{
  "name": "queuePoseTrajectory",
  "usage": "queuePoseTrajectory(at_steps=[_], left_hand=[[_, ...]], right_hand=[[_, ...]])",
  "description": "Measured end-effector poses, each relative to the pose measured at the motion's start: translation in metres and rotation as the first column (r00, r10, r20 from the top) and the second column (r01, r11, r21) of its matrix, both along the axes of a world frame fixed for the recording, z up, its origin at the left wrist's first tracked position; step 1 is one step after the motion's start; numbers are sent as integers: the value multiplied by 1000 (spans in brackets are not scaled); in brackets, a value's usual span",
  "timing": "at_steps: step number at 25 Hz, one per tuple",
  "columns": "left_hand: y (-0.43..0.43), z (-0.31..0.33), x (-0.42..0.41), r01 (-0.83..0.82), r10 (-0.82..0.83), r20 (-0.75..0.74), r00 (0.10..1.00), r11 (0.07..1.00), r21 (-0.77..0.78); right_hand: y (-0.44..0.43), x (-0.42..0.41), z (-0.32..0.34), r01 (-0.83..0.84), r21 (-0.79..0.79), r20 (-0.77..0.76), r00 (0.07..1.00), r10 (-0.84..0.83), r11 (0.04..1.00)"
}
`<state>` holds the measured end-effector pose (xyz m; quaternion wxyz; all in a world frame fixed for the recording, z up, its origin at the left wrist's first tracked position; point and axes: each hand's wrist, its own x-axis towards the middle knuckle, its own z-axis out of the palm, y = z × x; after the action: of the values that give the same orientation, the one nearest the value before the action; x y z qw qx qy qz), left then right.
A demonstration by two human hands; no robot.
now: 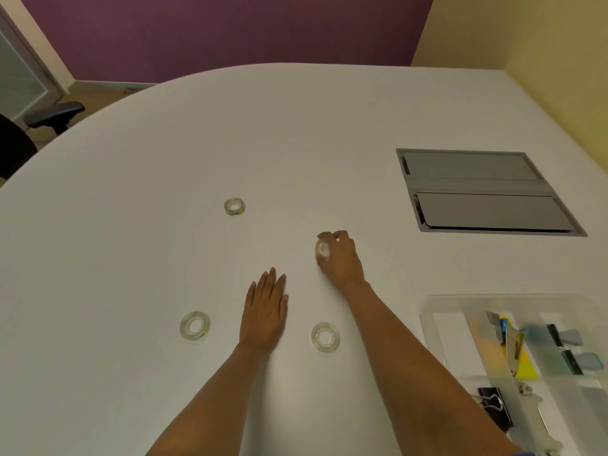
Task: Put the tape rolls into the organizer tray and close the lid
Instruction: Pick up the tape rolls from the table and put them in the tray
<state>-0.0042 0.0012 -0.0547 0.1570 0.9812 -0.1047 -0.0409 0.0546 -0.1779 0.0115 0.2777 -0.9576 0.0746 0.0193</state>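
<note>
Several clear tape rolls lie on the white table (164,159). My right hand (340,258) is closed around one tape roll (321,248) near the table's middle, fingers and thumb pinching its rim. My left hand (265,311) rests flat on the table, palm down, fingers together, holding nothing. A second roll (325,336) lies just right of my left wrist, a third (195,325) to its left, and a far roll (234,206) lies beyond both hands. The clear organizer tray (437,327) sits at the lower right, its frosted lid raised.
The tray holds binder clips (493,403), coloured clips and yellow notes in compartments. A grey cable hatch (487,192) is set into the table at right. A black office chair (52,116) stands off the table's left edge. A yellow wall runs along the right.
</note>
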Motion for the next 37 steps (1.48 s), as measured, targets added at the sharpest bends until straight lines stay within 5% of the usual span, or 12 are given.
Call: queuePoseTrajectory(at_steps=[12,18,23,30,37], left_hand=[[-2,11,-93,19,-19,-71,997,1000,0],[-2,19,-119,24,-21,-103,995,999,30],[-3,21,-123,25,-21,-108,994,999,30],[-4,19,-122,3,-1,-89,996,1000,27],[-7,15,-116,-24,22,-65,998,999,-30]], right_hand=[[-51,-114,38,143,32,152,977,-147,989],[-87,-158,46,335,127,226,907,-356,934],[-118,-180,36,490,28,85,867,-491,871],[-133,-176,20,405,-99,-125,901,-415,909],[-137,-171,6,363,-42,-100,926,-365,931]])
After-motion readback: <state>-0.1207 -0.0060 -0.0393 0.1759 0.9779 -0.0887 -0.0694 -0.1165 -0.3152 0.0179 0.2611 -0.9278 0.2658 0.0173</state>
